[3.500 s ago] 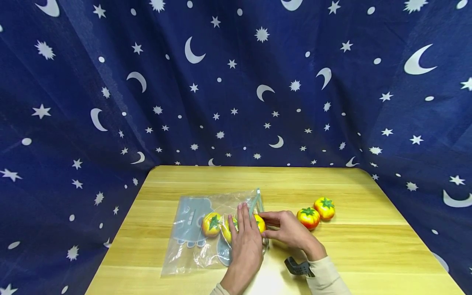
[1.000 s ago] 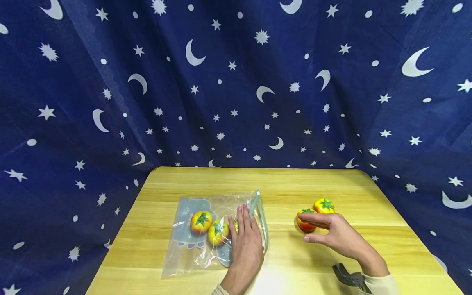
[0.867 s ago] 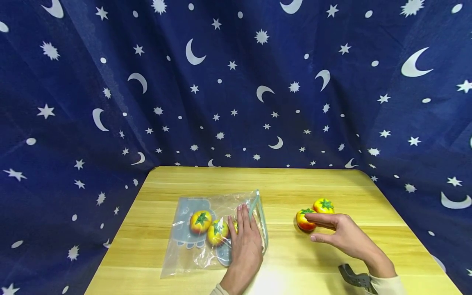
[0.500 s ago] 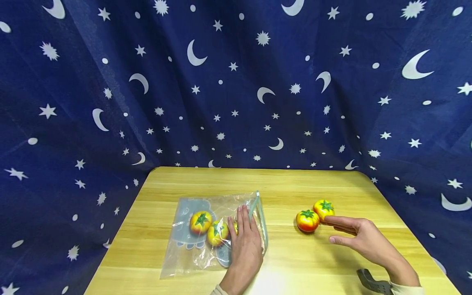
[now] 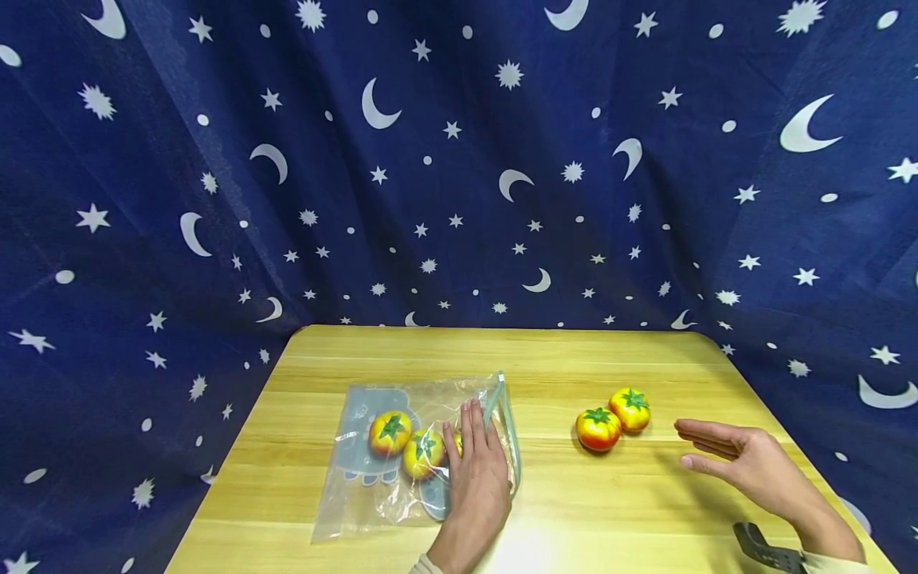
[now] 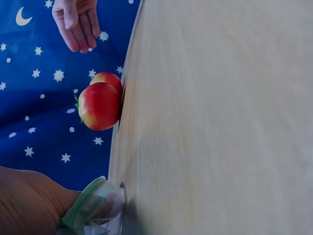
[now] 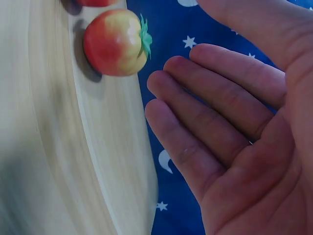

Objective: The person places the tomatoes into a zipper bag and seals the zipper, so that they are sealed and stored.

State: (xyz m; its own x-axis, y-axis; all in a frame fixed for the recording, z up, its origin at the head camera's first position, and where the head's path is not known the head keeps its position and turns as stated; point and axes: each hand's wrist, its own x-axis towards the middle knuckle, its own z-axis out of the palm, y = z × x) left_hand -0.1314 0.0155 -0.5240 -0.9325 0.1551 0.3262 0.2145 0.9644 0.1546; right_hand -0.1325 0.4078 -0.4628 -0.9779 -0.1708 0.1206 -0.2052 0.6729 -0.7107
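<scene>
A clear zip bag (image 5: 358,502) with a pale green zip edge and a blue cartoon print lies flat on the table, its opening facing right. Inside it, two red-yellow toy tomatoes show fully, one tomato (image 5: 390,433) left of the other tomato (image 5: 423,454); a third peeks out by my left fingers. My left hand (image 5: 476,478) rests flat on the bag near the zip, fingers straight. Right of the bag, two more tomatoes sit close together, a front tomato (image 5: 598,430) and a rear tomato (image 5: 630,410). My right hand (image 5: 753,466) hovers right of them, fingers straight, holding nothing.
The wooden table (image 5: 559,510) has a far edge against a dark blue curtain (image 5: 459,159) with white moons and stars. A black strap (image 5: 766,550) circles my right wrist. The table's right edge runs beneath my right forearm.
My right hand has drawn back from the bag's opening, passing the loose tomatoes to the right. Tomatoes in the bag have shifted left. My left hand has stayed in place.
</scene>
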